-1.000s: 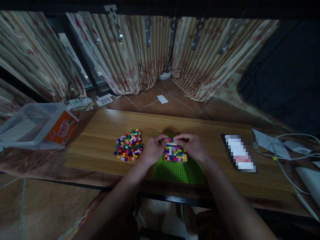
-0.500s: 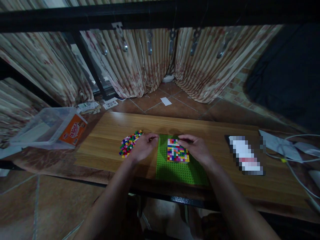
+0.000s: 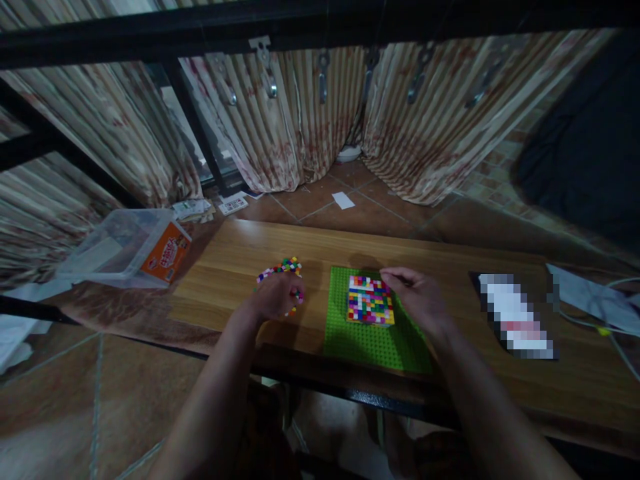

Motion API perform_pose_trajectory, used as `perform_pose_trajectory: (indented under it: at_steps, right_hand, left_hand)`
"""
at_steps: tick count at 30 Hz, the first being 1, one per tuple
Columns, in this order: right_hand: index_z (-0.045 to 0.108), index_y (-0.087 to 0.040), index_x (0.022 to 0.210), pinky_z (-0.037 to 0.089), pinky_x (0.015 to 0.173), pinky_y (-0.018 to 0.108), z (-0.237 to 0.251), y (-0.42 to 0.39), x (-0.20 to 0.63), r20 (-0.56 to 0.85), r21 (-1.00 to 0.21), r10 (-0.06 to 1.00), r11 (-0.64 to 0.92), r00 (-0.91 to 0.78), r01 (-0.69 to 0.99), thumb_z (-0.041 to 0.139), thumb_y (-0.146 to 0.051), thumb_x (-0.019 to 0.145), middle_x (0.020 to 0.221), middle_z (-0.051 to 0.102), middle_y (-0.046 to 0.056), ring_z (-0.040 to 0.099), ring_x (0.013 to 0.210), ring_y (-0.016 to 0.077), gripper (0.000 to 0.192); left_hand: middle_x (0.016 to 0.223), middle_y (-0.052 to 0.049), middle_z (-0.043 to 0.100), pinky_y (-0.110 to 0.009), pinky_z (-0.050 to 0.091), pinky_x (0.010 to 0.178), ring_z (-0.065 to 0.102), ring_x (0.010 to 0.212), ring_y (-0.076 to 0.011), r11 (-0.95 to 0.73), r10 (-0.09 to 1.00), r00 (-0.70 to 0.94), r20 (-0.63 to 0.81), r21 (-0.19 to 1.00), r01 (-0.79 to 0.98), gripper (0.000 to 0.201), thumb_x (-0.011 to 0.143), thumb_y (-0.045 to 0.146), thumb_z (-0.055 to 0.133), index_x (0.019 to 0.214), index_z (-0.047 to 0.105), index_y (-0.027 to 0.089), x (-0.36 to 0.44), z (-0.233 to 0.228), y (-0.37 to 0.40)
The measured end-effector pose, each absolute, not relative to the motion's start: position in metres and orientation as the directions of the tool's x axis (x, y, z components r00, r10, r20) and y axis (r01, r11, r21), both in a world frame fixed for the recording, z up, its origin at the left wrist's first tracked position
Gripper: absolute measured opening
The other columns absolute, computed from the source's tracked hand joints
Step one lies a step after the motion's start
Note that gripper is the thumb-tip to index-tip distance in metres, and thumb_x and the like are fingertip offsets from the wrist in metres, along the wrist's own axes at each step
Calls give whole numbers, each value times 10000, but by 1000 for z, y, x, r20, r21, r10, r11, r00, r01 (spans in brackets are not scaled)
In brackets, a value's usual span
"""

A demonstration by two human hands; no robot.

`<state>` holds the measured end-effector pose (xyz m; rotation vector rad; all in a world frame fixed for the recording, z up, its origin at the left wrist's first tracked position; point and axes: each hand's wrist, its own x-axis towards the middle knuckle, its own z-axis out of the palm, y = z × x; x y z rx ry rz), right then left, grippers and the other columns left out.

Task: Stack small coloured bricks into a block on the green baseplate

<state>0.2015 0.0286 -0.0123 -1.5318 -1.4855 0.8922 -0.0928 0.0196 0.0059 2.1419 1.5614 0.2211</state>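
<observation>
Over the pile of small coloured building bricks (image 3: 287, 265) rests my left hand (image 3: 273, 297). Its fingers curl down among the bricks, and the hand covers much of the pile, so what they pinch is hidden. A square block built of many-coloured bricks (image 3: 370, 305) stands on a green studded baseplate (image 3: 345, 347). Just off the block's far right corner is my right hand (image 3: 416, 295), its thumb and fingers drawn together. Anything between those fingertips is too small to make out.
The wooden table (image 3: 225, 267) carries all this. A phone-like device with a blurred screen (image 3: 515, 317) lies at right, near white cables (image 3: 590, 327) and papers. A clear plastic box with an orange label (image 3: 120, 250) stands left. Curtains (image 3: 310, 133) hang behind.
My left hand has moved left from the baseplate's edge onto the brick pile. My right hand has shifted slightly away from the block's top to its right corner. The view has turned a little left.
</observation>
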Motion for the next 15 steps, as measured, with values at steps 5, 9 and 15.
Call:
perform_pose_trajectory:
  at_steps: [5,9,15]
  right_hand:
    - [759,-237,894,508,816,391,-15,30,202,56,-896,997,28,50,444,646,-443,783,946,766,51,693,880,242,260]
    - [760,-237,892,514,811,391,-17,31,202,69,-896,997,45,39,442,647,-440,785,939,767,51,698,869,242,255]
    - [756,-240,905,518,795,381,-15,29,202,66,-884,997,46,27,466,631,-431,800,952,766,46,700,871,237,250]
  left_hand:
    - [799,-50,707,-284,443,732,625,769,-200,-280,928,350,-124,386,879,154,721,142,567,751,707,200,-88,6,18]
    - [804,-61,696,-295,455,730,632,791,-214,-277,937,336,-98,381,882,140,737,170,570,787,699,197,-86,0,19]
    - [887,-83,677,-296,460,755,622,832,-213,-312,938,343,-53,307,899,131,788,199,548,815,674,177,-78,-4,21]
